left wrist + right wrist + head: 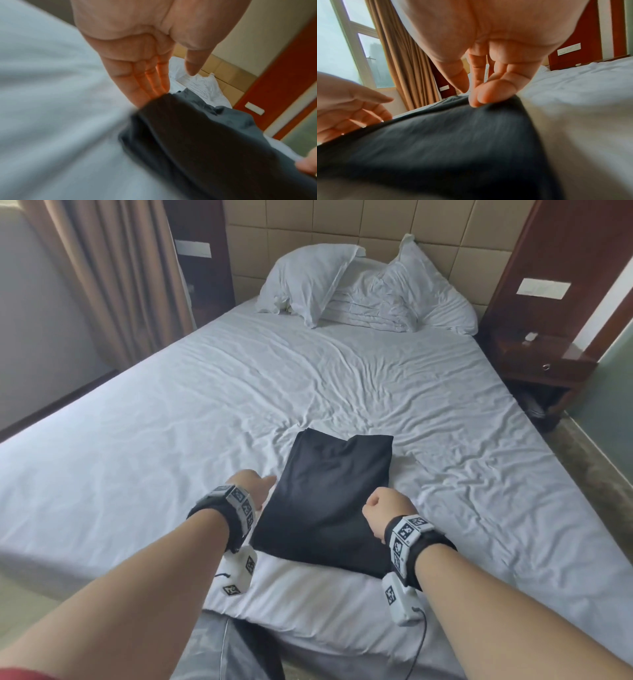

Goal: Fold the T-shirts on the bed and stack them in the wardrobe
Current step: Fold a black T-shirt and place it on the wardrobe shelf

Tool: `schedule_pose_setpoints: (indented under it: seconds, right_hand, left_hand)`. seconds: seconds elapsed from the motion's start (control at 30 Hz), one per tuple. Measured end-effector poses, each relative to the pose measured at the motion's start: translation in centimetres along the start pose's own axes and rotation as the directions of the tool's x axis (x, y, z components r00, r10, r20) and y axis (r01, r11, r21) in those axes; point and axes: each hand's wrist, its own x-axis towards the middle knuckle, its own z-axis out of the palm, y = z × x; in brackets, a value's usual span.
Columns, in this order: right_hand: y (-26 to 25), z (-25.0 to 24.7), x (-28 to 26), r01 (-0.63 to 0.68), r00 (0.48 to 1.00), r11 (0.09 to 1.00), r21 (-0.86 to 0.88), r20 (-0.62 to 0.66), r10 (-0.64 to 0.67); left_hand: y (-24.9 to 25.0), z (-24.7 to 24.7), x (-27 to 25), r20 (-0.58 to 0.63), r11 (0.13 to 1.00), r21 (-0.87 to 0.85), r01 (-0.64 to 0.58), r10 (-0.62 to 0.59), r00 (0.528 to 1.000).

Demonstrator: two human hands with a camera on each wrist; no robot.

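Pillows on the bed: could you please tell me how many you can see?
2: one pillow leans at the left of the headboard, the other pillow lies at the right. Rumpled white bedding between them may hide more.

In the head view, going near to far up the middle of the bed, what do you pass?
Folded black T-shirt with the left hand and right hand at its sides → bare wrinkled white bed sheet → white pillows → tan padded headboard.
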Motion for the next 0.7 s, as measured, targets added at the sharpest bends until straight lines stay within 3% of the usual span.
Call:
schedule_pose_setpoints:
  seconds: [0.13,0.3,0.4,0.53,0.7]
  right_hand:
    - [0.4,-3.7,4.0,-0.010,0.997,1.000,0.002,-0.071,0.010]
    - [1.9,-5.5,10.9,-0.057,0.989,0.993,0.101,-0.131,0.070]
    - [3.0,-5.3,15.3,-0.071,0.990,0.974,0.216,-0.104,0.095]
    - [3.4,-4.9,19.6,-0.035,0.998,0.975,0.221,-0.047,0.046]
    - [3.8,-4.2,22.8,-0.027,0.999,0.962,0.273,-0.017,0.032]
  left_hand:
    - [5.1,-1.3,1.4,-0.038,0.993,-0.009,-0.117,0.116,0.993]
    - [9.8,0.0,6.4,0.005,0.988,-0.063,-0.139,0.139,0.990]
    - [11.0,1.6,10.8,0.011,0.985,0.063,-0.159,0.158,0.987]
    - [13.3,3.3,14.6,-0.025,0.972,0.157,-0.176,0.182,0.983]
    - [14.1,4.9,16.9,0.109,0.919,0.327,-0.222,0.196,0.974]
